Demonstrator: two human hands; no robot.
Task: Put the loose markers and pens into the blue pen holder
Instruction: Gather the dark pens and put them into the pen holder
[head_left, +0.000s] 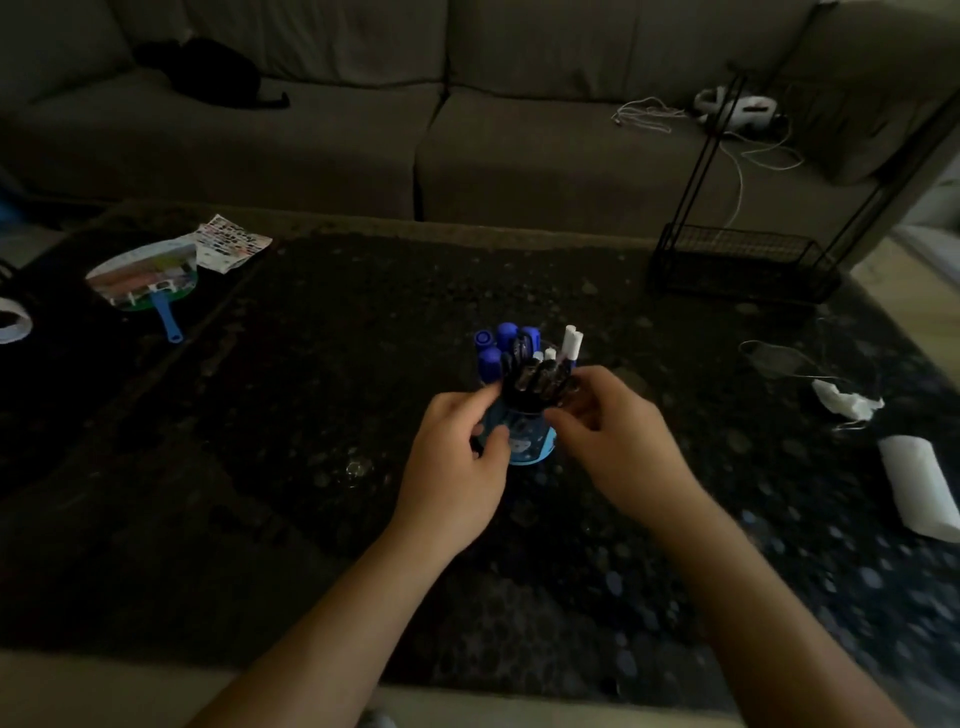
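Note:
The blue pen holder (525, 441) stands on the dark patterned table (322, 405), near its middle. Several blue-capped markers (501, 343), dark pens (535, 379) and white-ended pens (570, 343) stick up out of it. My left hand (457, 462) curls around the holder's left side, thumb and fingers on its wall. My right hand (613, 431) is at the holder's right rim, its fingertips touching the bunch of dark pens. No loose pen shows on the table.
A hand fan with a blue handle (148, 283) and a printed sheet (228, 241) lie far left, with a roll of tape (13, 325) at the left edge. A black wire rack (743, 265) stands far right. Crumpled tissue (847, 402), white paper (919, 486) and a sofa (467, 130) behind.

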